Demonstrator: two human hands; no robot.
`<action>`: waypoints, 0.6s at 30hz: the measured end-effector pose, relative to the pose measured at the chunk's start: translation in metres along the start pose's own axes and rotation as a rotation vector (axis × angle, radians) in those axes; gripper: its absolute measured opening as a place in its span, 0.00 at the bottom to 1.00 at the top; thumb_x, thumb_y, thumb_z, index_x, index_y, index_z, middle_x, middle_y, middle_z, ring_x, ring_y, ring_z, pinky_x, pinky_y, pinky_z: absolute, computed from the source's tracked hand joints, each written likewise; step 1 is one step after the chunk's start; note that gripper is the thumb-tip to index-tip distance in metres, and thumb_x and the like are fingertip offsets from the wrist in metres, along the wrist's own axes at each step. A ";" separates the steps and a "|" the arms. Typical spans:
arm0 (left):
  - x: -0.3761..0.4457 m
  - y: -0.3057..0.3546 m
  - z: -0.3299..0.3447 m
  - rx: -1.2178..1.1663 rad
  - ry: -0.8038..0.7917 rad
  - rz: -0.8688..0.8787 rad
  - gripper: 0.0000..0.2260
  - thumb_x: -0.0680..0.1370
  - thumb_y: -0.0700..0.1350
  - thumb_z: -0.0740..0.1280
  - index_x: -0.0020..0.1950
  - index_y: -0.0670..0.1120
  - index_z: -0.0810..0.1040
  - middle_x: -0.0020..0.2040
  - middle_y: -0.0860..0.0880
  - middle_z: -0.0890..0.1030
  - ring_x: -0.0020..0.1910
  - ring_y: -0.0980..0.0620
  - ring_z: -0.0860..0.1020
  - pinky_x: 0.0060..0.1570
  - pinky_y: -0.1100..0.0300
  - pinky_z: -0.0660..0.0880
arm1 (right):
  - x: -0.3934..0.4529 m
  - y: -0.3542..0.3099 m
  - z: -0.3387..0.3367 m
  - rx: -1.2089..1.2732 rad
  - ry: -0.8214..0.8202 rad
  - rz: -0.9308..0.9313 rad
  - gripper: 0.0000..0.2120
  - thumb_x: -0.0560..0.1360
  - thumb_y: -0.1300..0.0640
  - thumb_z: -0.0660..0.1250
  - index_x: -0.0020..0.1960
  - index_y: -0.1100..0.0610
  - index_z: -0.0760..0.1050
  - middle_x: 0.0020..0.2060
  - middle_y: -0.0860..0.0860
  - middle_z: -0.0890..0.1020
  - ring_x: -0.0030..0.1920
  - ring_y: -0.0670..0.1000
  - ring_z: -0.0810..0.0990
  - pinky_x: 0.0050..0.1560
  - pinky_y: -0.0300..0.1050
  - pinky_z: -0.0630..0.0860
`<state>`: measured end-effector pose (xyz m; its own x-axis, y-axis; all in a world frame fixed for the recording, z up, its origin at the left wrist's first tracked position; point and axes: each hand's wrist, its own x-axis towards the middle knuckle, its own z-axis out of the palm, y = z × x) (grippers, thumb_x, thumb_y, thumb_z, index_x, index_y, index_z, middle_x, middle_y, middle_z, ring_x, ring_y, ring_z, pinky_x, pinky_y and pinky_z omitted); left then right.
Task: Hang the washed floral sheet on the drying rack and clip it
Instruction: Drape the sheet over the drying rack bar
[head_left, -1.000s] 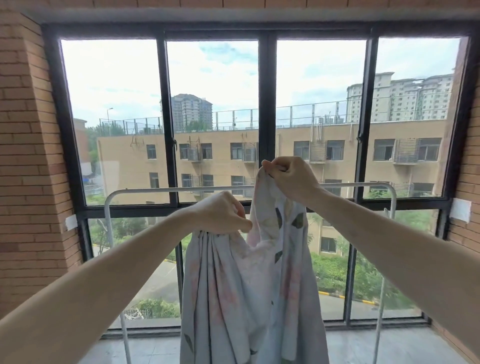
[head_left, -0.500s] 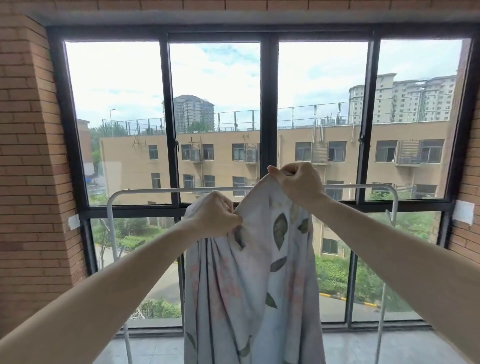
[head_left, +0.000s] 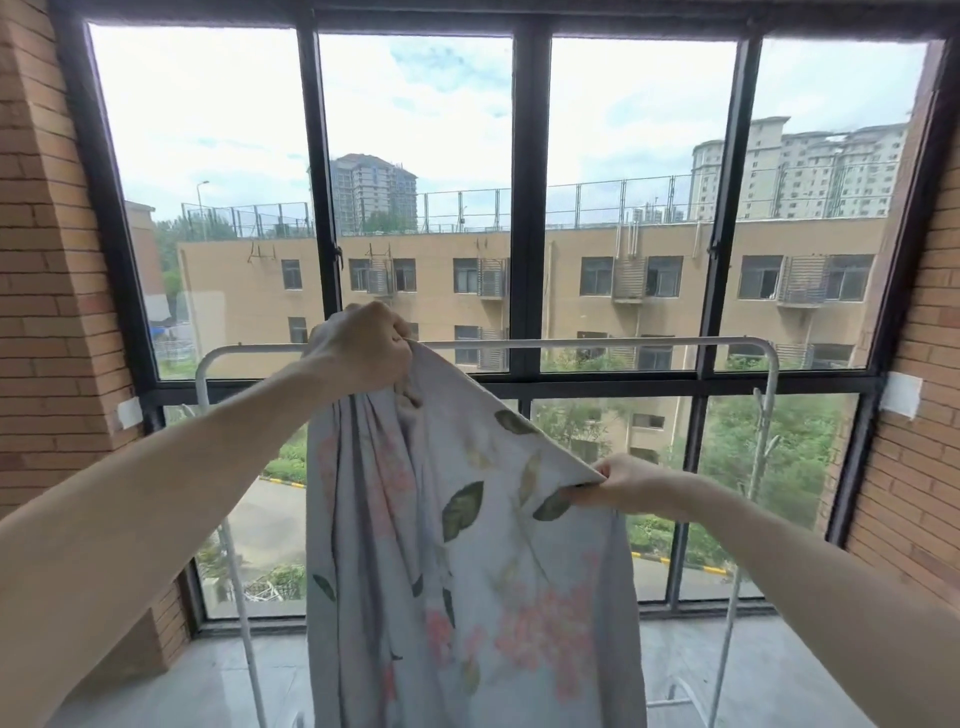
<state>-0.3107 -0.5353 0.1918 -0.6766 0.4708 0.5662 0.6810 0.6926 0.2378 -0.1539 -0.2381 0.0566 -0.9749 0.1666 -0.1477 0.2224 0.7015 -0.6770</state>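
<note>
The left hand (head_left: 363, 349) grips the bunched top of the sheet (head_left: 467, 571) at the rack (head_left: 597, 343) bar. The right hand (head_left: 626, 480), at 4 o'clock from the left, pinches an edge. The sheet probably is not yet over the bar. Still gathered, it can slide off when released; I see no clips.

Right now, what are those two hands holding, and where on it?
Both hold the floral sheet: the left hand grips a bunched upper part, the right hand pinches its edge lower down.
</note>
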 end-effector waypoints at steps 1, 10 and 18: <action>0.000 -0.002 0.001 0.021 0.012 -0.001 0.12 0.73 0.40 0.61 0.40 0.49 0.85 0.40 0.54 0.84 0.45 0.46 0.81 0.45 0.55 0.79 | -0.001 0.015 0.007 0.030 -0.016 0.038 0.19 0.74 0.39 0.75 0.53 0.54 0.87 0.50 0.49 0.89 0.52 0.49 0.87 0.62 0.50 0.82; -0.001 -0.031 0.007 0.097 -0.050 -0.121 0.11 0.73 0.39 0.62 0.39 0.48 0.83 0.39 0.51 0.83 0.40 0.47 0.78 0.40 0.56 0.74 | -0.031 -0.006 -0.087 -0.011 0.627 -0.188 0.21 0.66 0.37 0.79 0.29 0.49 0.72 0.24 0.41 0.70 0.26 0.46 0.68 0.30 0.41 0.64; -0.005 -0.039 -0.026 -0.078 0.076 -0.114 0.10 0.72 0.43 0.64 0.37 0.51 0.84 0.33 0.55 0.84 0.36 0.49 0.82 0.36 0.59 0.76 | -0.037 -0.082 -0.153 -0.306 0.840 -0.476 0.22 0.77 0.44 0.74 0.34 0.58 0.72 0.26 0.50 0.70 0.26 0.49 0.69 0.32 0.45 0.65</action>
<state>-0.3266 -0.5793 0.2004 -0.7298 0.3464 0.5894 0.6224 0.6935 0.3629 -0.1343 -0.1959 0.2280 -0.6668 0.1744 0.7246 -0.0800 0.9499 -0.3022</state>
